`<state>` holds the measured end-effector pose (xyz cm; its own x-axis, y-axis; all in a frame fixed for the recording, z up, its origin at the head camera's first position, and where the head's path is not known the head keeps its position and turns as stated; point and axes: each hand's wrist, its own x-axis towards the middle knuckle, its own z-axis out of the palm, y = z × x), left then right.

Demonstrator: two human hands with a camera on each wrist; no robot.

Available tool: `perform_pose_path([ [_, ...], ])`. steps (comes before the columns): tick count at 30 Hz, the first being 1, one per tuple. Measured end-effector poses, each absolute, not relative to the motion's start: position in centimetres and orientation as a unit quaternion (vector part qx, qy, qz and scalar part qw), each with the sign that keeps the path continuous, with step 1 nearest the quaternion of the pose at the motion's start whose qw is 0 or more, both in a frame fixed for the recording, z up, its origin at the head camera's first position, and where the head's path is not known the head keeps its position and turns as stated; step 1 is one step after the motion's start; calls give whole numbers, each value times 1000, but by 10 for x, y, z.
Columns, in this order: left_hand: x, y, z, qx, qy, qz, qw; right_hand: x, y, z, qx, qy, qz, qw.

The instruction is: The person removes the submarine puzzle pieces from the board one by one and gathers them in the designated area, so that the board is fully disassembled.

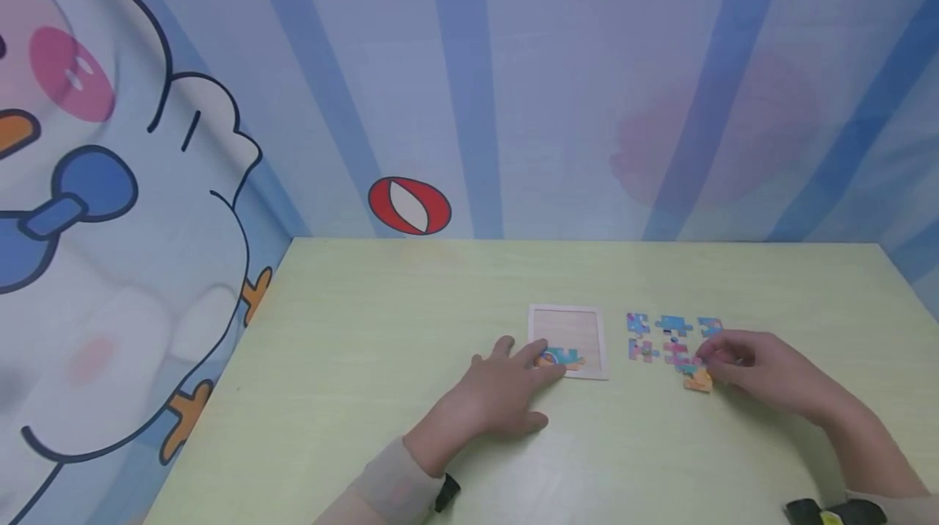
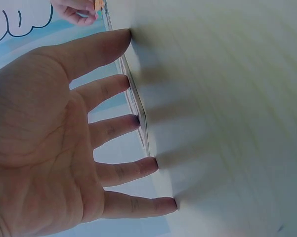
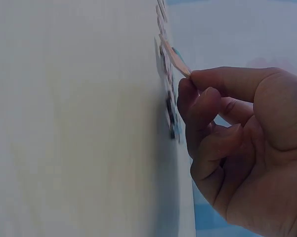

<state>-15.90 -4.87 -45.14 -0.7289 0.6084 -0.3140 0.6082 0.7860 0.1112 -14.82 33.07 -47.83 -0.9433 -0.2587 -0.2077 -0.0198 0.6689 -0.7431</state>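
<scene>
A shallow puzzle tray point(image 1: 605, 341) with a pale rim lies on the table, with joined jigsaw pieces point(image 1: 568, 357) in its lower left part. My left hand point(image 1: 499, 396) is spread with straight fingers; some fingertips rest at the tray and those pieces, partly covering them. In the left wrist view its thumb point(image 2: 96, 52) reaches down to the tabletop. Thumb and forefinger of my right hand point(image 1: 770, 370) pinch an orange and teal jigsaw piece point(image 1: 698, 380). The right wrist view shows this piece point(image 3: 177, 61) tilted, held by its edge above the other pieces.
Right of the tray lie several loose jigsaw pieces point(image 1: 673, 324) in rough rows, the right ones partly behind my right hand. The light wooden table point(image 1: 367, 329) meets a striped blue backdrop point(image 1: 557, 101) at its far edge. A cartoon-printed panel point(image 1: 132, 264) borders the left side.
</scene>
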Motion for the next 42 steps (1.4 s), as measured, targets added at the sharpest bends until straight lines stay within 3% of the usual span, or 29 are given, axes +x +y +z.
perform_pose_path([
  [17, -162, -47, -453, 331, 929, -3, 165, -133, 363, -478, -55, 892, -407, 190],
  [33, -162, -48, -452, 332, 928, 0, 170, -133, 364, -475, -28, 906, -376, 190],
  [42, -162, -53, -455, 329, 928, 20, 175, -132, 355, -471, -42, 911, -377, 163],
])
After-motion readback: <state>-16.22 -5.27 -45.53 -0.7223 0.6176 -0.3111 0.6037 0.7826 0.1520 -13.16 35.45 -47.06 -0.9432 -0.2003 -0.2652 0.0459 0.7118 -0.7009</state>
